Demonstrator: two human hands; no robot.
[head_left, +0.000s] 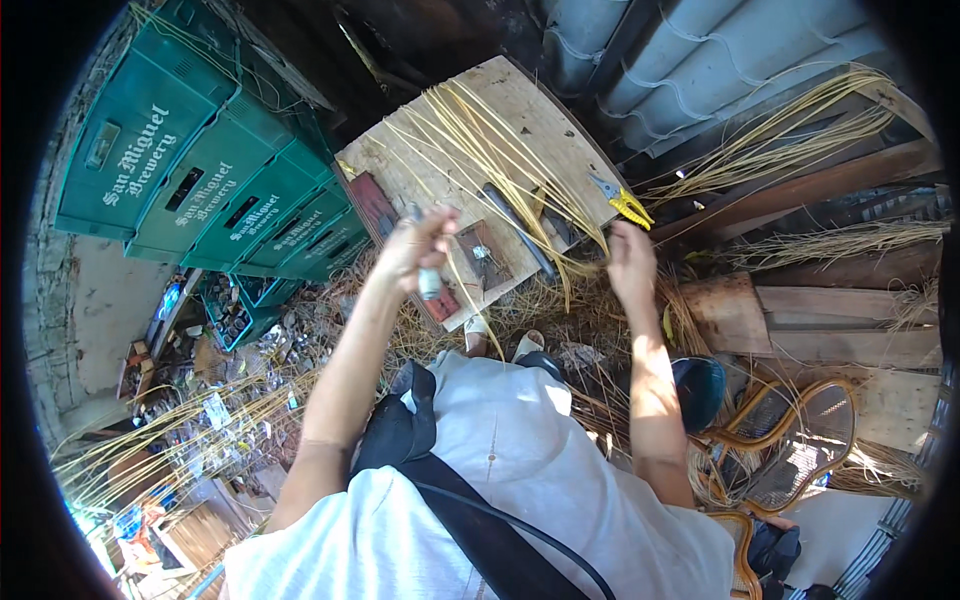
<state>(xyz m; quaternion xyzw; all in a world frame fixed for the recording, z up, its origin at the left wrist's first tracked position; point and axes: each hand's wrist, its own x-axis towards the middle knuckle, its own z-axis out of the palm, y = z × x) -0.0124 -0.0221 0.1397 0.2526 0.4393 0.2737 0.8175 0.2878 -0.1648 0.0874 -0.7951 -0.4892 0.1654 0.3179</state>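
My left hand (408,252) is closed around a pale grey, tube-shaped tool (430,284), over the left part of a wooden board (377,150). Its exact kind is unclear. A thin cane strip passes close by those fingers, running down toward my shirt. My right hand (632,265) is at the board's right corner, fingers bent and slightly blurred; whether they pinch anything is hidden. Just beyond it lie yellow-handled pliers (630,207). Several long cane strips (490,140) stretch across the board, their near ends close to my right hand. A dark rod (518,230) lies among them.
Green plastic crates (150,120) are stacked at the left. More cane strips (800,125) hang at the right near corrugated sheets (720,70) and planks (840,305). A dark bucket (697,392) and cane-framed woven panels (815,440) stand at lower right. Scraps litter the ground.
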